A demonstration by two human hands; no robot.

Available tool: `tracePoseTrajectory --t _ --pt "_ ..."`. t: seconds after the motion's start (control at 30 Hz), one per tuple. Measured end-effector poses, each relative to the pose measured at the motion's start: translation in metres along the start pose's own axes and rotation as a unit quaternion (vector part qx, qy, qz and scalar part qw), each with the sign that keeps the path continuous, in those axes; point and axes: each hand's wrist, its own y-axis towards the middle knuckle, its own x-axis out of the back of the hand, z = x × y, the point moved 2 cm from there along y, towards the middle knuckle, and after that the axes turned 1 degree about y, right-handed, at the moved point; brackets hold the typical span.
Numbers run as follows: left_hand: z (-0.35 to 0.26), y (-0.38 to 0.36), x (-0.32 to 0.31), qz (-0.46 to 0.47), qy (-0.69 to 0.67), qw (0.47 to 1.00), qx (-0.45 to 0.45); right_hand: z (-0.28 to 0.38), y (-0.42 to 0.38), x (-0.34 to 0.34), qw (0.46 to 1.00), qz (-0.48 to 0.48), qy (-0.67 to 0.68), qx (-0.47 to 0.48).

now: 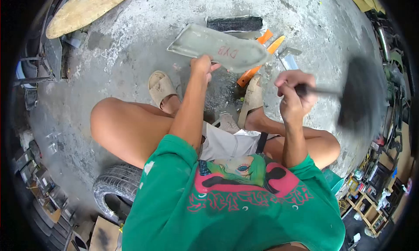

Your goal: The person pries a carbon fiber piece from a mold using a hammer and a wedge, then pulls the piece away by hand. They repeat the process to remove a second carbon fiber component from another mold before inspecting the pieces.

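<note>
The right hand (294,91) grips a blurred black-headed mallet (355,98), raised to the right. The left hand (201,67) pinches the near edge of the grey, curved metal panel (220,48) lying on the concrete floor (131,50). Strike well clear of those fingers, I'd say.

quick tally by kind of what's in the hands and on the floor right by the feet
grey metal panel marked DYB in red: 1
blurred black-headed mallet: 1
orange plastic strips: 2
beige slide sandals: 2
black ribbed mat: 1
total: 7
</note>
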Motion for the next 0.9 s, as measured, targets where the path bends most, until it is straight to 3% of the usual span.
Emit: tracePoseTrajectory --t 0.07,0.1,0.17,0.27,0.3,0.33,0.4,0.43,0.47,0.53,0.6,0.67,0.73,0.83,0.9 --pt "-0.010 -0.011 -0.007 0.012 0.000 1.000 -0.009 -0.032 -0.017 0.008 0.996 0.004 -0.052 0.073" --pt "-0.015 -0.016 -0.012 0.022 -0.007 1.000 -0.014 -0.059 -0.033 0.004 0.992 -0.007 -0.122 0.019" --pt "0.000 -0.006 -0.010 0.016 0.007 1.000 -0.011 -0.161 -0.078 0.030 0.923 0.067 -0.223 -0.308" --pt "-0.011 0.000 -0.007 -0.006 0.037 0.999 -0.032 -0.140 -0.075 0.012 0.935 0.091 -0.219 -0.264" --pt "-0.003 -0.010 0.001 -0.030 0.054 0.998 -0.029 -0.106 -0.061 -0.002 0.955 0.048 -0.119 -0.269" --pt "0.002 -0.018 0.002 -0.034 0.057 0.998 -0.015 -0.074 -0.054 -0.001 0.950 0.047 -0.123 -0.283" --pt "-0.007 -0.019 -0.006 0.014 -0.003 1.000 0.026 -0.028 -0.035 -0.003 0.971 0.069 -0.218 -0.063" --pt "-0.009 -0.016 -0.005 0.032 -0.030 0.999 0.027 -0.068 -0.051 0.024 0.972 0.012 -0.232 -0.033" --pt "-0.012 -0.012 -0.003 0.032 -0.026 0.999 0.025 -0.036 -0.034 -0.008 0.995 -0.057 0.008 0.077" --pt "-0.015 -0.005 -0.003 0.041 -0.048 0.998 0.020 -0.066 -0.046 0.016 0.972 -0.105 -0.168 -0.127" --pt "-0.013 -0.017 -0.005 0.005 -0.010 1.000 -0.011 -0.131 -0.066 0.051 0.915 -0.035 -0.183 -0.357" --pt "-0.033 -0.015 -0.006 -0.031 0.023 0.997 -0.065 -0.117 -0.059 0.045 0.919 -0.054 -0.190 -0.342" --pt "-0.028 -0.017 0.007 0.029 0.006 0.999 -0.022 -0.074 -0.041 0.040 0.942 -0.119 -0.030 -0.311" --pt "-0.018 -0.009 0.012 0.018 -0.083 0.996 0.016 0.005 -0.010 0.038 0.991 -0.101 0.025 -0.081" --pt "-0.025 -0.008 0.009 0.036 -0.066 0.997 0.016 0.026 -0.003 0.032 0.986 -0.059 0.126 0.097"
